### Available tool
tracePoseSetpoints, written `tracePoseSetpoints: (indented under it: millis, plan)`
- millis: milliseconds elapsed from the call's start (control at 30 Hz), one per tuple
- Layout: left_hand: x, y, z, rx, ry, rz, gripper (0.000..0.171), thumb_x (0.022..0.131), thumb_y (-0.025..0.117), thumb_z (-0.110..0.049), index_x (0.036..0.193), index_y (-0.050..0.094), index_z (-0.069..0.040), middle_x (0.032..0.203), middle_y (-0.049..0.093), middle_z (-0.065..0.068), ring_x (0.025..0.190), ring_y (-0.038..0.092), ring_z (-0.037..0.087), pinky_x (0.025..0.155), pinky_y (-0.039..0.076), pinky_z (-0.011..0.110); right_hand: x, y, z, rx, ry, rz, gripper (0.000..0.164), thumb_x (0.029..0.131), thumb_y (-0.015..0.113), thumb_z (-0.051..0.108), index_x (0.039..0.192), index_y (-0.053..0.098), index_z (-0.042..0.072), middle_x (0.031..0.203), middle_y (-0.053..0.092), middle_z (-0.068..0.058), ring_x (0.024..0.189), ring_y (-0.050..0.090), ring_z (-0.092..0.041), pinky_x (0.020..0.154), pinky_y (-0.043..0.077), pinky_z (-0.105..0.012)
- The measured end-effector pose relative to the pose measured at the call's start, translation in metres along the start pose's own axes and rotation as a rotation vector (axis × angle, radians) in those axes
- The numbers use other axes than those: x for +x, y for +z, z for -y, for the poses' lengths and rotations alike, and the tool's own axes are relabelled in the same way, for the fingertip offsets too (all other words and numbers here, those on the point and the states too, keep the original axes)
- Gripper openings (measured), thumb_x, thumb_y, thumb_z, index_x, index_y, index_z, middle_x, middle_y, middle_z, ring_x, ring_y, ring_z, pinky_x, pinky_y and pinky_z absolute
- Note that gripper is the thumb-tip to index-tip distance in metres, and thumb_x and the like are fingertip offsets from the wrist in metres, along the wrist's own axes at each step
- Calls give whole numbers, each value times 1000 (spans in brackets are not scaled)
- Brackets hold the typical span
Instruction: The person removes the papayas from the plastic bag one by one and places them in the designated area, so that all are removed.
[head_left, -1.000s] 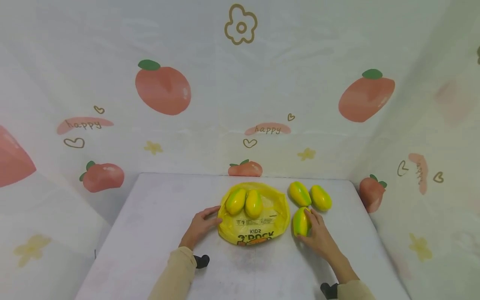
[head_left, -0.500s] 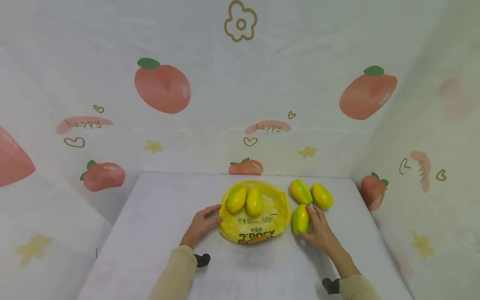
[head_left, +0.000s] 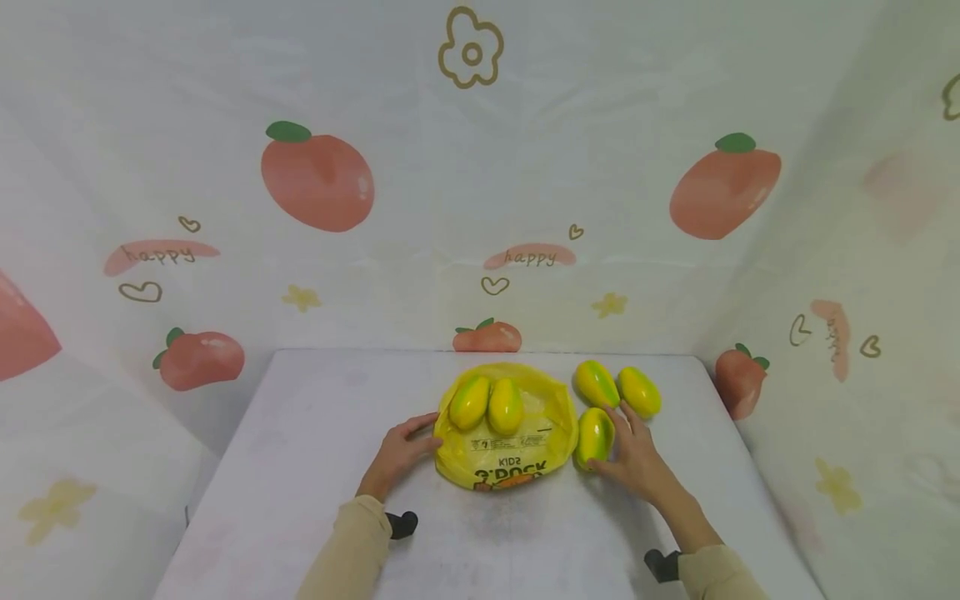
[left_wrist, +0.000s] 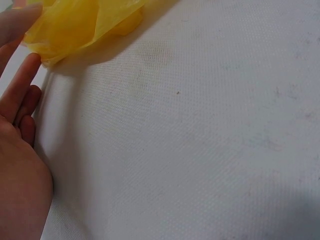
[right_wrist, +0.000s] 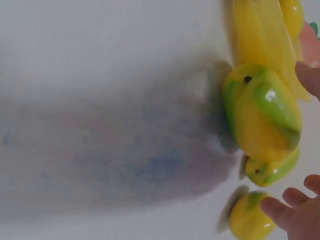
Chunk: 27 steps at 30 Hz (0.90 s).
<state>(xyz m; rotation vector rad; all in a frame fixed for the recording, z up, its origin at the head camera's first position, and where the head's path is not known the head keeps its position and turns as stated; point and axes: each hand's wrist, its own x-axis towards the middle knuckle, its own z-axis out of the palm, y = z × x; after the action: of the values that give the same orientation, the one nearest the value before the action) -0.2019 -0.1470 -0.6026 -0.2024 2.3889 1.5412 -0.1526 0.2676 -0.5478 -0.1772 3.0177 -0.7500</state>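
A yellow plastic bag [head_left: 487, 461] lies spread with its mouth up, two yellow-green mangoes [head_left: 470, 403] inside against its far left. At the bag's left edge my left hand [head_left: 399, 457] rests with fingers fairly straight, thumb and fingertips right at the plastic. Just right of the bag a loose mango [head_left: 593, 439] lies on its side on the table. My right hand [head_left: 639, 457] is beside it, thumb and fingers spread around its right side. In the right wrist view, that mango [right_wrist: 265, 112] sits between the apart thumb and fingers.
Two more mangoes, one [head_left: 597, 384] and another [head_left: 640, 392] to its right, lie at the back right of the white table [head_left: 337, 392]. A fruit-printed curtain [head_left: 420, 167] stands behind and along the sides.
The loose mango has rolled slightly left toward the bag, its green stripe now facing right. My right fingers have come looser from it. The left hand stays at the bag's edge.
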Motion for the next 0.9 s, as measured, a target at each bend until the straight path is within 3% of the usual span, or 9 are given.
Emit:
tracePoseSetpoints:
  millis: [233,467,667,900]
  plan:
    - [0,-1,0,-5,-5,-2,49,88,78,-31,135,67,-29,152,57,4,151,39,35,126,25,63,4,-6,14,-93,-59,-51,93,84,78,51,155,37,7,161,24,-33,142,35,-60,103,43,-76]
    - [0,0,1,-8,8,2,48,87,78,-33,134,67,-30,151,58,3,150,39,35,125,25,65,12,-6,25,-184,-141,-73,96,85,72,63,156,38,8,160,29,-31,141,37,-57,111,38,-74]
    - [0,1,4,-42,8,20,48,87,79,-33,134,67,-31,151,58,2,151,39,33,126,24,63,21,-1,36,-210,-217,-71,99,83,71,65,158,35,11,162,29,-30,143,35,-59,114,33,-75]
    - [-2,-3,2,-32,24,9,49,88,78,-33,135,67,-29,151,58,4,151,38,34,126,24,63,30,12,49,-192,-239,-25,102,83,66,72,160,32,13,166,24,-25,149,27,-56,117,29,-75]
